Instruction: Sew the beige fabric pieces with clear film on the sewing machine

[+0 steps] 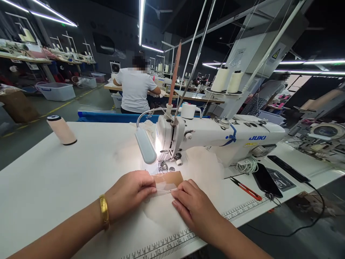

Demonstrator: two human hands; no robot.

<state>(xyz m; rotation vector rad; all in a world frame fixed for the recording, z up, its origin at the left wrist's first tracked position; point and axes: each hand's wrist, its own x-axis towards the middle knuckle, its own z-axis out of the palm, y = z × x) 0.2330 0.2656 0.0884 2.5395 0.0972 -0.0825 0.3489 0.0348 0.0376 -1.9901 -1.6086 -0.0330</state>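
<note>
Sheer white fabric (163, 192) lies on the table just in front of the sewing machine (207, 133). My left hand (134, 187) pinches its left part between thumb and fingers. On the right, my right hand (191, 201) pinches the same fabric's edge. Between the two hands a brown card-like piece (171, 177) lies close to the presser foot (162, 166); whether it is over or under the fabric I cannot tell. The machine's lamp (146, 145) lights the needle area. More sheer fabric seems to spread right, below the machine arm.
A peach thread cone (62, 130) stands at the table's left. To the right lie red-handled thread snips (246, 189), a black phone (266, 180) and coiled cord (246, 165). A ruler strip (167, 246) runs along the front edge. A co-worker (135, 86) sits ahead.
</note>
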